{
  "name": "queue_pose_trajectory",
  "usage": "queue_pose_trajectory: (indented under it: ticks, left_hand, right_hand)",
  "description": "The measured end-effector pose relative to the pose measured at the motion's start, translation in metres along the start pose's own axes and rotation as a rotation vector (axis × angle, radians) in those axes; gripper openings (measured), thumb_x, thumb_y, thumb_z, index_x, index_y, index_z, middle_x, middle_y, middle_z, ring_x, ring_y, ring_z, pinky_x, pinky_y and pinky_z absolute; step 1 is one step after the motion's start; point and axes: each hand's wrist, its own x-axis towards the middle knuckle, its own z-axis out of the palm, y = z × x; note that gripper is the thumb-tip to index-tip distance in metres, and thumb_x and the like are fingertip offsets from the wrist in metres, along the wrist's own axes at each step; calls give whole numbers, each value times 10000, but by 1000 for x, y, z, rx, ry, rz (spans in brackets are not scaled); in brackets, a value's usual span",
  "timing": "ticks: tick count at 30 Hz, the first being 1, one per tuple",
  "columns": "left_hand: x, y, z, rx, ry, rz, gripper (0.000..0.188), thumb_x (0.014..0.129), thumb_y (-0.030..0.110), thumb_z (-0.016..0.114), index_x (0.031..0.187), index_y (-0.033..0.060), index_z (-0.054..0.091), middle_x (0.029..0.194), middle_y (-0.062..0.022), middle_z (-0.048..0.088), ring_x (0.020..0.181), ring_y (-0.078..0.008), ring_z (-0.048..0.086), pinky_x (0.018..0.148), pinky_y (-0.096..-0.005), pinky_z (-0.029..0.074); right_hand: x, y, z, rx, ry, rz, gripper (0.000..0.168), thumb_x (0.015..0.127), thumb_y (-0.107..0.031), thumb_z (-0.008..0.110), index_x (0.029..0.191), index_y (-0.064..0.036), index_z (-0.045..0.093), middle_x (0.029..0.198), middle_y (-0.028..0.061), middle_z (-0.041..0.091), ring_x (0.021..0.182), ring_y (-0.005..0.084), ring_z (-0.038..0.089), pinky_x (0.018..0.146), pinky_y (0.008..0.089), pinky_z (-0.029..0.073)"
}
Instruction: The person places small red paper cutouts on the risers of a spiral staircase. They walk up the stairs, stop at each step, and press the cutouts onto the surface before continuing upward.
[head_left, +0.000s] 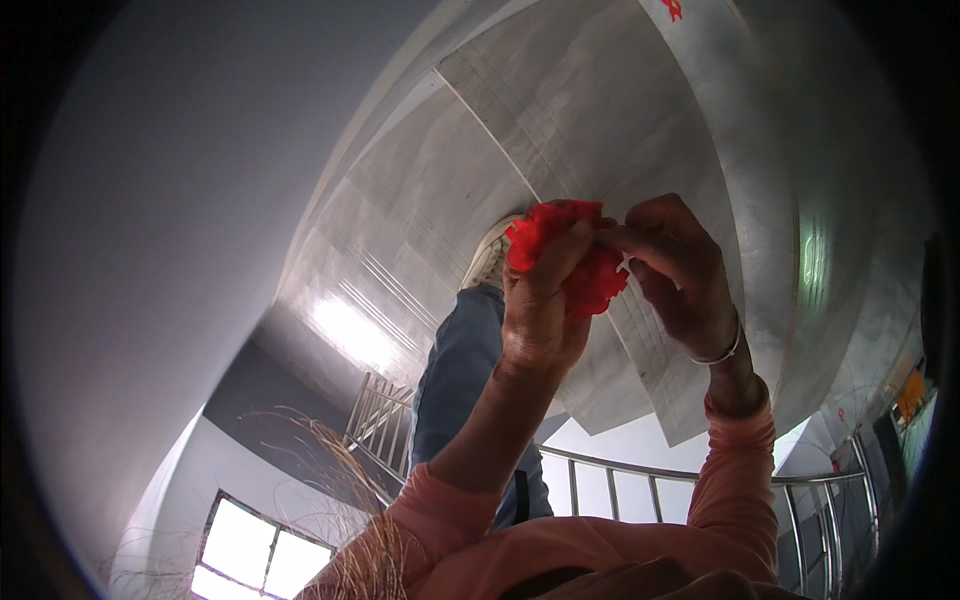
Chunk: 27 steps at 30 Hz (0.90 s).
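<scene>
A bright red piece with jagged, cut-looking edges (596, 283), of thin paper or cloth, is bunched in my left hand (546, 292), the thumb pressed over it. My right hand (675, 262) is at its right side, thumb and index finger bent, with the index fingertip at the red piece near the left thumb. Whether the right fingers pinch the red piece is not plain. A pale bangle circles the right wrist. Part of the red piece is hidden behind the left thumb and fingers.
Grey stone stair steps (420, 180) with grooved lines lie below. A metal railing (630, 472) runs behind me, beside a pale wall (165, 187). One shoe (487, 255) rests on a step. A small red shape (673, 9) is at the top edge.
</scene>
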Motion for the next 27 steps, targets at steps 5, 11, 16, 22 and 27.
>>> queue_pose_trajectory:
  ticks: [5,11,16,22,27]
  left_hand:
    - [1,1,3,1,30,29,210,813,53,603,1021,31,579,921,-104,638,863,-203,614,784,-329,500]
    - [4,-1,4,22,66,1,211,814,57,597,1020,20,573,926,-112,634,858,-209,610,779,-335,498]
    - [8,2,10,28,79,-20,199,828,61,578,1022,20,571,914,-106,631,837,-201,602,770,-333,495]
    - [12,3,17,31,82,-30,197,830,66,577,1021,19,570,913,-107,632,843,-199,601,773,-331,492]
    - [17,1,20,34,87,-34,202,826,64,581,1022,16,571,918,-111,634,847,-202,604,778,-334,490]
  right_hand:
    - [23,42,-14,682,395,534,238,937,-175,499,1049,12,595,829,17,547,647,108,490,576,235,404]
    - [104,162,-29,1539,601,502,212,930,-226,515,960,-28,585,756,25,559,646,138,500,552,252,434]
    - [145,221,-26,1783,818,450,173,927,-210,516,905,-47,567,741,12,542,638,136,511,569,286,456]
    - [166,228,-12,1834,778,430,228,922,-299,516,852,-89,573,677,-3,515,587,134,492,544,284,452]
    - [175,223,-5,1820,821,429,196,910,-283,539,830,-105,567,661,-6,496,587,133,485,529,282,444]
